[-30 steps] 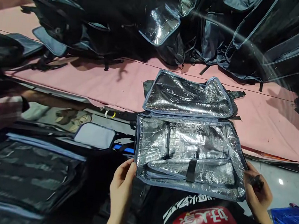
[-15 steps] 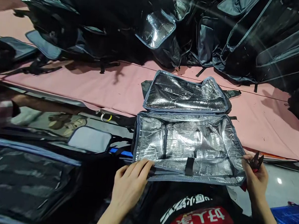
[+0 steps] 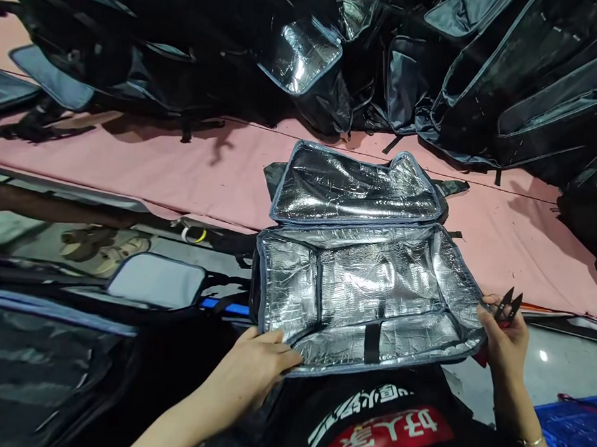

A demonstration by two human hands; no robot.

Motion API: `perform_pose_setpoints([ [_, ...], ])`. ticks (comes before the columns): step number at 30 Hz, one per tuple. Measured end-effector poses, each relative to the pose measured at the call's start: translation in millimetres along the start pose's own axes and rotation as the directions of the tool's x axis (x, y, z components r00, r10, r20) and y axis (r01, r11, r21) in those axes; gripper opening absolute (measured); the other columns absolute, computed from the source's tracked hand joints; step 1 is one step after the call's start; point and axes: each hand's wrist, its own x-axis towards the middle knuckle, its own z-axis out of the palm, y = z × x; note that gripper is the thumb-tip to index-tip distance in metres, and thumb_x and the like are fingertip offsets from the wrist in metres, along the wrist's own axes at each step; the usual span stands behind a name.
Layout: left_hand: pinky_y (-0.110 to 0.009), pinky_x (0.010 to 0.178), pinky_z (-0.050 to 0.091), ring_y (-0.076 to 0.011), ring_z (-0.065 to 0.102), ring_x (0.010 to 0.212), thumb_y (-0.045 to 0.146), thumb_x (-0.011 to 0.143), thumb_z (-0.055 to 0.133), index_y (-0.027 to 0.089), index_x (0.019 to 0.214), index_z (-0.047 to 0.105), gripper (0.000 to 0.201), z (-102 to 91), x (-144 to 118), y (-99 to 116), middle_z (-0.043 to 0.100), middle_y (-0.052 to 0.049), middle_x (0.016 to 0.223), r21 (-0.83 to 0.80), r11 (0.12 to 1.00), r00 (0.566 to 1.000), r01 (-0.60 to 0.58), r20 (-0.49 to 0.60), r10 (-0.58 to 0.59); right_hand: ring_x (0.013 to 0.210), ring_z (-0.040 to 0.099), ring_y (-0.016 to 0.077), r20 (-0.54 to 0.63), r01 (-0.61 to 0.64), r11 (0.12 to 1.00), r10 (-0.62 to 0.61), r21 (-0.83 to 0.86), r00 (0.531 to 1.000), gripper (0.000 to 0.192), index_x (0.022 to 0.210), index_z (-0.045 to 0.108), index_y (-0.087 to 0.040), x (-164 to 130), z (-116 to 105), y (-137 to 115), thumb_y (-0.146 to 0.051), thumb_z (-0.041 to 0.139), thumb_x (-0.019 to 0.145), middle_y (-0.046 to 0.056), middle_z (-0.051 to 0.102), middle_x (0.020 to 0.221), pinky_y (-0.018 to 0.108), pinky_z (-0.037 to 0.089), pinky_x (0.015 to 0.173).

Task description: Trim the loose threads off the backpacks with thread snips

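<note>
Head view: I've got the silver-lined bag [image 3: 380, 281] open in front of the person's black shirt [image 3: 288, 423], its lid [image 3: 355, 190] folded back over the pink cloth [image 3: 191, 171]. Left hand [image 3: 258, 365] pinches the rim at the near left corner. Right hand [image 3: 507, 338] pinches the right edge near the front and also grips dark snips [image 3: 514, 310], blades up, slightly apart. I see black bags [image 3: 201, 65] lining the far side, blue crate [image 3: 575, 431] lower right.
</note>
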Motion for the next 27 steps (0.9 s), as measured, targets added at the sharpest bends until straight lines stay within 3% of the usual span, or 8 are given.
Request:
perform_pose_setpoints([
  [3,-0.039,0.074,0.031,-0.0298,0.055,0.094,0.013,0.061,0.068,0.025,0.095,0.066,0.037,-15.1,3.1,14.1,0.07,-0.004,0.095,0.058,0.994,0.991,0.093,-0.097,-0.087,0.067,0.056,0.0137,0.028,0.059,0.993,-0.056,-0.106,0.998,0.017,0.082,0.061,-0.019,-4.6,-0.2,-1.1,-0.028,0.068,0.07,0.0,0.059,0.073,0.024,0.04,0.061],
  [6,-0.044,0.085,0.032,-0.0321,0.055,0.102,0.029,0.074,0.06,0.026,0.104,0.063,0.03,-34.6,16.1,35.4,0.066,-0.006,0.11,-0.078,0.99,0.956,0.119,-0.262,-0.135,0.061,0.053,0.0118,0.082,0.12,0.98,-0.108,-0.159,0.991,0.014,0.08,0.06,-0.019,-8.8,2.4,-4.6,-0.029,0.065,0.072,0.0,0.06,0.072,0.024,0.04,0.059],
  [9,-0.038,0.078,0.041,-0.0269,0.061,0.088,0.041,0.088,0.036,0.023,0.11,0.059,0.037,-39.6,44.4,58.9,0.067,-0.009,0.101,-0.389,0.903,0.955,0.18,-0.15,-0.255,0.058,0.052,0.0116,0.118,0.171,0.965,-0.15,-0.197,0.982,0.014,0.082,0.059,-0.018,-10.8,4.3,-8.6,-0.029,0.062,0.074,0.002,0.061,0.075,0.023,0.041,0.056],
  [12,-0.035,0.07,0.044,-0.0258,0.062,0.079,0.044,0.085,0.038,0.015,0.125,0.047,0.05,-19.1,74.9,77.2,0.065,-0.013,0.095,-0.594,0.767,0.961,0.244,0.044,-0.272,0.057,0.052,0.011,0.12,0.258,0.914,-0.232,-0.312,0.965,0.015,0.089,0.059,-0.017,-14.7,4.2,-18.1,-0.027,0.059,0.078,0.006,0.064,0.086,0.022,0.039,0.05],
  [17,-0.03,0.067,0.045,-0.0185,0.057,0.072,0.031,0.074,0.05,0.021,0.127,0.041,0.055,25.0,91.0,85.0,0.058,-0.003,0.085,-0.884,0.452,0.963,0.12,-0.007,-0.27,0.068,0.057,0.012,0.181,0.494,0.843,-0.463,-0.213,0.868,0.01,0.092,0.056,-0.02,-27.8,25.7,-50.1,-0.017,0.053,0.084,0.006,0.063,0.095,0.023,0.044,0.057],
  [19,-0.028,0.06,0.044,-0.0155,0.053,0.064,0.03,0.071,0.054,0.021,0.121,0.043,0.052,31.0,88.8,84.3,0.053,0.001,0.077,-0.96,0.251,0.954,0.124,0.045,-0.297,0.071,0.059,0.0132,0.43,0.462,0.881,-0.381,-0.101,0.819,0.014,0.1,0.054,-0.022,-31.4,47.9,-56.6,-0.02,0.049,0.087,0.003,0.063,0.087,0.024,0.046,0.061],
  [22,-0.024,0.052,0.042,-0.0116,0.048,0.058,0.032,0.064,0.062,0.02,0.108,0.049,0.047,32.5,87.2,85.5,0.047,0.004,0.072,-0.985,-0.024,0.928,0.171,0.169,-0.333,0.066,0.059,0.015,0.716,0.392,0.891,-0.119,-0.229,0.688,0.023,0.11,0.05,-0.02,-34.0,81.2,-45.8,-0.029,0.046,0.089,0.002,0.062,0.079,0.028,0.046,0.063],
  [27,-0.021,0.048,0.038,-0.0069,0.046,0.052,0.033,0.054,0.071,0.018,0.105,0.052,0.057,49.6,95.1,90.3,0.055,0.001,0.081,-0.951,-0.239,0.885,0.196,0.277,-0.376,0.086,0.059,0.0203,0.738,0.359,0.844,0.064,-0.4,0.671,0.023,0.108,0.05,-0.018,-34.7,88.1,4.3,-0.03,0.04,0.091,0.006,0.062,0.093,0.034,0.045,0.076],
])
